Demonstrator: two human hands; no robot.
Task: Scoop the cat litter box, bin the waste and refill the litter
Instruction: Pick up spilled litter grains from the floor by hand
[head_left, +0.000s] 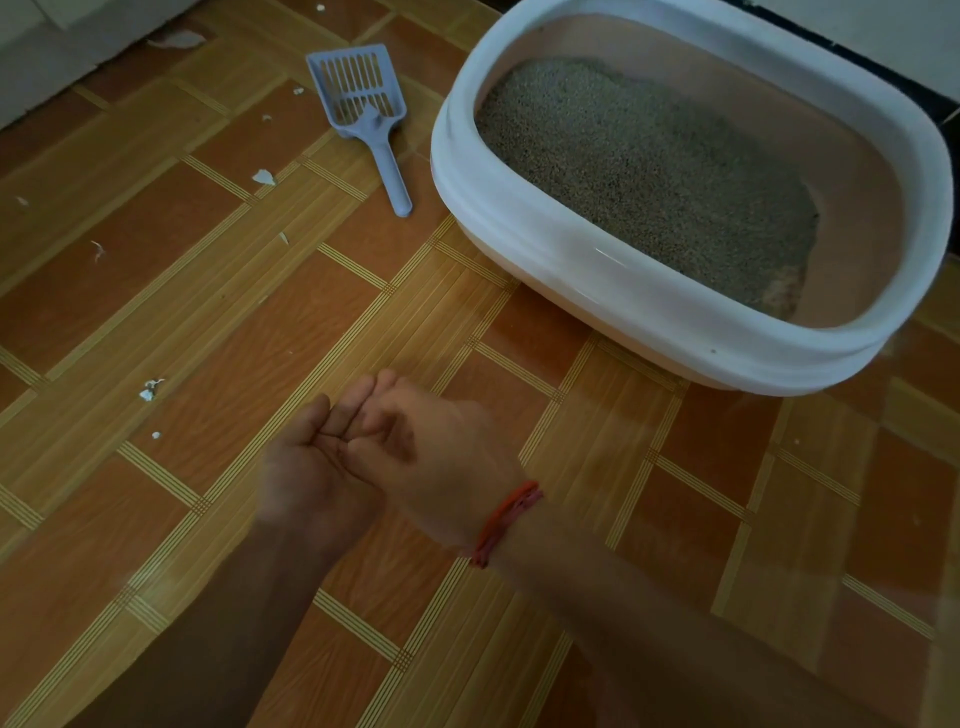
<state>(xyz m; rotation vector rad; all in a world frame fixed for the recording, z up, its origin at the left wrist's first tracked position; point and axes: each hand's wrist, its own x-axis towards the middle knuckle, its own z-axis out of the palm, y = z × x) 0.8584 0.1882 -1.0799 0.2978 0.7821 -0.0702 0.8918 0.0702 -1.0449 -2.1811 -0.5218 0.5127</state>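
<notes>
Okay, I'm looking down at a brown tiled floor (218, 322) and both hands are together low in the middle of my view. The left hand (311, 467) is turned palm up, fingers loose and relaxed, holding nothing. The right hand (441, 447) lies across it with its back to me, its fingers fairly straight and pressed against the left fingers. The edges are a bit blurred, but I see nothing gripped in either hand. There's a red thread bracelet (506, 522) on the right wrist. Up and to the right sits the litter box (519, 218), with a wide white rim and pinkish inner walls. Grey litter (649, 171) is spread over its bottom, and there's a brownish clump (784, 291) at the litter's near right corner. The blue-grey slotted scoop (363, 104) lies flat on the floor just left of the box, not touching it, with its handle pointing toward me and well apart from both hands. Small white scraps (264, 177) are scattered over the tiles on the left side.
</notes>
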